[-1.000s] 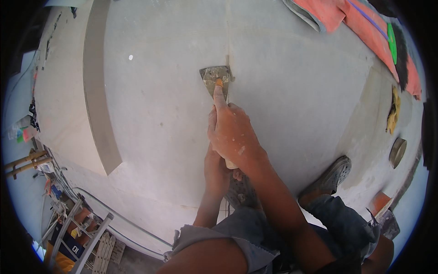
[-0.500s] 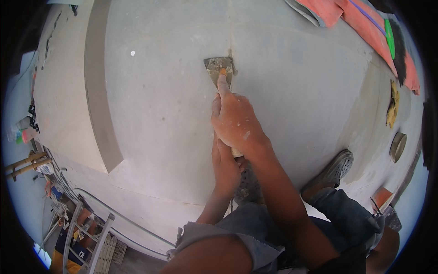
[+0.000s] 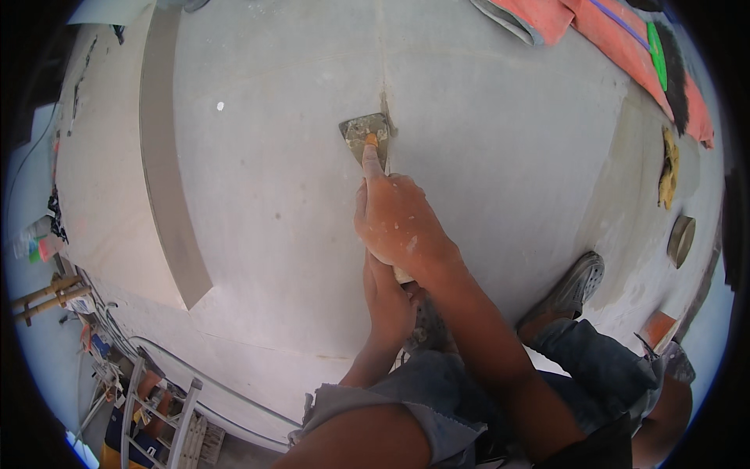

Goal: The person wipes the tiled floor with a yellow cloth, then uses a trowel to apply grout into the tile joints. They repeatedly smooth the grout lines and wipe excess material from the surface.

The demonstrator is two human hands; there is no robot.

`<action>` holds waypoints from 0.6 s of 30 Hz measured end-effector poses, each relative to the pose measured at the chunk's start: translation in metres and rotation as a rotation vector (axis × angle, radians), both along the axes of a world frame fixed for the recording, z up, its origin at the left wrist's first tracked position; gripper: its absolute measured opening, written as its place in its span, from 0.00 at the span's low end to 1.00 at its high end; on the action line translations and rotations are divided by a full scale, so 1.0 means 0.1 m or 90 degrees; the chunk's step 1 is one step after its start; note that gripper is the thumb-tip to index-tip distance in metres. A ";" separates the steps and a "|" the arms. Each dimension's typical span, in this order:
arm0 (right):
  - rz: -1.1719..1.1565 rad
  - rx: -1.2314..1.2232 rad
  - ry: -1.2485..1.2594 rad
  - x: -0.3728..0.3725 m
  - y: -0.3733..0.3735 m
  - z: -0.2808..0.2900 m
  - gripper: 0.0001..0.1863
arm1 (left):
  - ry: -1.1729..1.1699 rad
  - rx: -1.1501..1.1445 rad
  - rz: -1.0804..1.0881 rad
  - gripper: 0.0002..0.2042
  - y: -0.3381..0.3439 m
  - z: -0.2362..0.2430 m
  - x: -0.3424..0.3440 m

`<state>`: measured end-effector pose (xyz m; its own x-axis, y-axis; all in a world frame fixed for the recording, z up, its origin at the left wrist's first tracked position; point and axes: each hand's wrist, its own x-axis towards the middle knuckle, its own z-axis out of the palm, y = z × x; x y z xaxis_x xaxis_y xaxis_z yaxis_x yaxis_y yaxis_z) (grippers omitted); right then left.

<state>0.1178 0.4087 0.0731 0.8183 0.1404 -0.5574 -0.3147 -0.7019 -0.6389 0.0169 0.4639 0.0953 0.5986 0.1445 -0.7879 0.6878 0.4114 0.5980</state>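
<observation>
Gripped in my right hand (image 3: 402, 219) is a putty knife (image 3: 365, 129), with the index finger stretched along its blade. The blade is caked with greyish filler and points away from me. It is just left of a seam with a dark wet smear (image 3: 388, 117) on the grey board surface (image 3: 273, 156). My left hand (image 3: 389, 301) is tucked beneath and behind the right, fingers curled. Most of its grip is hidden; a pale end (image 3: 402, 275) of something shows between the hands.
A beige panel edge (image 3: 168, 180) stands at the left. Red cloth (image 3: 617, 39) with a green-handled brush (image 3: 658, 59), a yellow rag (image 3: 668, 168) and a round tin (image 3: 681, 241) are at the right. My shoe (image 3: 574, 285) is nearer. A metal ladder (image 3: 183, 422) and clutter fill the lower left.
The putty knife and both hands have come slightly closer to me, and more of the wet smear shows beyond the blade. The whole view has shifted a little.
</observation>
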 end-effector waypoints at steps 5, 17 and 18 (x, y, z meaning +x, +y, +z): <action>-0.062 0.046 0.049 0.32 -0.03 0.09 0.34 | -0.008 -0.082 0.007 0.21 0.09 -0.10 0.28; 0.038 -0.040 0.011 0.15 0.07 -0.09 0.36 | -0.039 0.007 -0.022 0.22 0.10 -0.11 0.10; 0.042 -0.049 0.002 0.13 0.10 -0.10 0.36 | -0.031 0.032 -0.003 0.21 0.08 -0.07 0.06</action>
<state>0.1312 0.4183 0.0630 0.8067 0.1503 -0.5716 -0.2691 -0.7677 -0.5816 0.0231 0.4714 0.0883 0.6368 0.1800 -0.7498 0.6595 0.3767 0.6505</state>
